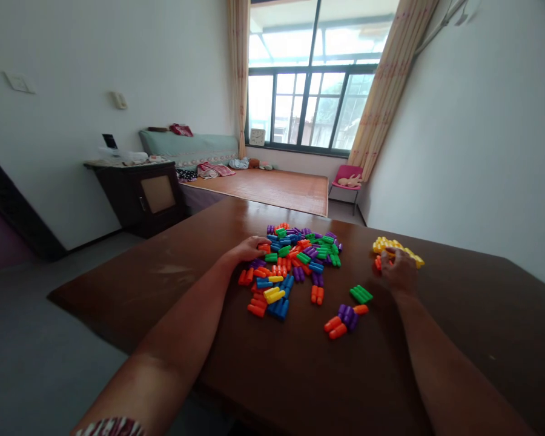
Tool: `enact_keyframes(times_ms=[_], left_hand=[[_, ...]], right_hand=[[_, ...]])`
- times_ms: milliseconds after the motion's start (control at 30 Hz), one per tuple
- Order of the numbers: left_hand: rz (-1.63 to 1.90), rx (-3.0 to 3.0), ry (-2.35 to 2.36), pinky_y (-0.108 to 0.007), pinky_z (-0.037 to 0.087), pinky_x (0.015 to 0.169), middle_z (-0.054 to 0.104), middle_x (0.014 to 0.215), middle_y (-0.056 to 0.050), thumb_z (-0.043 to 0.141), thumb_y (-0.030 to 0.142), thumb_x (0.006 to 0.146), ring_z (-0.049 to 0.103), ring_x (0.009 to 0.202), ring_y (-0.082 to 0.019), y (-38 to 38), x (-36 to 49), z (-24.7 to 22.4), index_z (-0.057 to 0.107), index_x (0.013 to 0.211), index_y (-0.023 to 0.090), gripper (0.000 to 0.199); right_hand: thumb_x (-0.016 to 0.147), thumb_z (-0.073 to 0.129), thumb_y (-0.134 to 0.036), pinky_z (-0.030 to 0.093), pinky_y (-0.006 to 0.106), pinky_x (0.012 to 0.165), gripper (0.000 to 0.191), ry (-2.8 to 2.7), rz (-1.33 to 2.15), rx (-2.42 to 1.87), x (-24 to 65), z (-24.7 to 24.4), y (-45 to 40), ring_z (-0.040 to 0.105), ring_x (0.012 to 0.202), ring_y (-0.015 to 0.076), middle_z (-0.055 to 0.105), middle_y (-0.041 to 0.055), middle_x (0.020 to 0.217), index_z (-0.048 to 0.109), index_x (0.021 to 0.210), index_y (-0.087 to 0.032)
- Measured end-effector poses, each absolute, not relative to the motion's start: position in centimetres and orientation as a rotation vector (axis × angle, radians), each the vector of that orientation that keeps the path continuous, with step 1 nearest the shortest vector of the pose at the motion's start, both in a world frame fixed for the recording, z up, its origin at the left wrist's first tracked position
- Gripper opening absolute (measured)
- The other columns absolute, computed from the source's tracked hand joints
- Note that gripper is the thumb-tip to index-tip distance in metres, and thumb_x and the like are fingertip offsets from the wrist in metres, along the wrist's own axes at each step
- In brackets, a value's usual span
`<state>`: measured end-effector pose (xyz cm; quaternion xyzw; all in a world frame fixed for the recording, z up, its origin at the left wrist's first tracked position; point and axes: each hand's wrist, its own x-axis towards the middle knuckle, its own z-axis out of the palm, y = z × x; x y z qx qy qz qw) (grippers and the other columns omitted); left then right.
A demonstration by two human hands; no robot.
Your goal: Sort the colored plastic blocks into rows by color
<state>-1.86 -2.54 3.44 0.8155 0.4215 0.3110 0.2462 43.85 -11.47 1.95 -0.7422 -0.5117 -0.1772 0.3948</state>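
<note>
My left hand (249, 249) is at the left edge of a mixed pile of plastic building blocks, its fingers closed on an orange block (264, 248). Green blocks (324, 249), blue blocks (281, 297) and purple blocks (298, 274) lie jumbled in the pile. Over to the right, my right hand (400, 270) has its fingers curled around another orange block (378, 263), partly hidden by them. Right behind that hand is a group of yellow blocks (384, 244). Between my hands lie a green block (361, 295) and a purple block (347, 316) with orange ones against it.
The blocks lie on a dark brown table (186, 284). Beyond its far edge stands a low bed (277, 184) with cloths on it. A dark cabinet (140, 194) is at the left, and a pink chair (347, 175) holding a doll stands near the window.
</note>
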Motion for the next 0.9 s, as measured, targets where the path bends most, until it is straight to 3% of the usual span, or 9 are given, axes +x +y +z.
enact_keyframes(times_ms=[100,233,333,433,500,633,733,900], left_hand=[[0.993,2.188,1.153,-0.035,0.053,0.082,0.069,0.099,-0.007,0.072,0.026,0.059,0.065,0.087,-0.022,-3.0,-0.6,4.0,0.071,0.102,0.017,0.044],[0.986,2.025,0.88,-0.033,0.054,0.074,0.07,0.096,-0.008,0.074,0.032,0.067,0.066,0.082,-0.02,-4.2,2.2,5.0,0.066,0.105,0.015,0.042],[0.938,2.012,0.645,-0.032,0.054,0.078,0.068,0.109,-0.011,0.075,0.031,0.07,0.065,0.09,-0.02,-5.8,4.3,5.7,0.065,0.108,0.014,0.043],[0.877,1.98,0.524,-0.028,0.054,0.071,0.062,0.12,-0.013,0.075,0.027,0.07,0.065,0.086,-0.018,-7.7,5.8,6.3,0.058,0.122,0.017,0.056],[0.876,1.943,0.494,-0.026,0.054,0.066,0.058,0.124,-0.014,0.075,0.024,0.069,0.065,0.083,-0.016,-8.7,6.5,6.6,0.054,0.129,0.02,0.064],[0.947,1.874,0.483,-0.023,0.054,0.064,0.055,0.128,-0.014,0.077,0.024,0.067,0.065,0.082,-0.014,-9.2,7.5,6.9,0.051,0.133,0.022,0.071],[1.007,1.872,0.514,-0.025,0.055,0.068,0.061,0.119,-0.012,0.077,0.028,0.068,0.065,0.088,-0.018,-8.9,7.7,6.9,0.053,0.13,0.019,0.068],[1.089,1.896,0.718,-0.027,0.054,0.066,0.071,0.084,-0.006,0.07,0.037,0.074,0.068,0.083,-0.02,-8.1,6.7,7.6,0.057,0.125,0.014,0.057]], right_hand=[[0.086,0.042,-0.04,0.045,0.041,0.085,0.039,-1.442,-0.386,-1.703,41.5,3.2,-11.2,0.058,0.089,0.0254,0.065,0.0143,0.101,0.063,0.107,-0.014],[0.087,0.047,-0.046,0.049,0.034,0.069,0.036,-1.658,-0.052,-1.445,35.7,5.4,-11.9,0.06,0.071,0.0184,0.067,0.0092,0.097,0.064,0.103,-0.019],[0.087,0.052,-0.044,0.051,0.032,0.068,0.032,-1.892,0.18,-1.2,30.7,6.3,-13.0,0.062,0.077,0.0181,0.067,0.0075,0.104,0.064,0.107,-0.023],[0.086,0.057,-0.038,0.052,0.033,0.077,0.028,-2.047,0.284,-1.049,27.5,6.7,-14.2,0.062,0.091,0.0197,0.066,0.0061,0.111,0.063,0.111,-0.025],[0.085,0.06,-0.033,0.05,0.035,0.083,0.021,-2.079,0.274,-1.029,26.7,6.9,-14.6,0.061,0.098,0.0209,0.067,0.0055,0.11,0.064,0.104,-0.025],[0.081,0.063,-0.032,0.052,0.031,0.073,0.015,-2.024,0.354,-1.1,27.0,7.1,-14.6,0.063,0.085,0.0178,0.068,0.0034,0.097,0.063,0.094,-0.023],[0.077,0.066,-0.039,0.053,0.03,0.07,0.024,-1.971,0.364,-1.168,28.9,7.4,-13.5,0.064,0.081,0.0166,0.069,0.0017,0.092,0.062,0.095,-0.023],[0.074,0.062,-0.055,0.053,0.033,0.068,0.046,-1.416,0.226,-1.462,39.3,6.5,-11.4,0.066,0.076,0.0195,0.071,0.0076,0.091,0.06,0.102,-0.019]])
